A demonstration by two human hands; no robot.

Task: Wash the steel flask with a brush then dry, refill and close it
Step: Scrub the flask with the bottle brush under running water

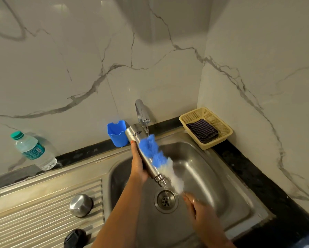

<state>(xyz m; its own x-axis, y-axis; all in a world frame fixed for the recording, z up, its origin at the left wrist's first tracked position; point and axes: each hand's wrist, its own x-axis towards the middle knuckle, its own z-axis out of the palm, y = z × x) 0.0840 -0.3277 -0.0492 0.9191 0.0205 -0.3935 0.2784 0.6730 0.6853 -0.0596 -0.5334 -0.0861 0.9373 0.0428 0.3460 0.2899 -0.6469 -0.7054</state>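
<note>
My left hand point(137, 163) grips the steel flask point(137, 136) over the sink point(219, 176), holding it tilted with its base toward the tap point(141, 111) and its threaded neck pointing down at the drain point(165, 200). My right hand point(197, 205) holds the handle of a blue and white bristle brush point(155, 153), whose bristles lie along the flask's outer side. Water runs from the tap onto the flask's upper end. The steel cup lid point(81, 204) and a black inner cap point(75, 238) sit on the ribbed drainboard point(34, 212).
A clear plastic water bottle point(33, 151) with a green cap stands at the back left. A blue holder point(117, 133) stands behind the sink by the wall. At the back right corner a beige basket point(206, 127) holds a folded dark checked cloth point(202, 130).
</note>
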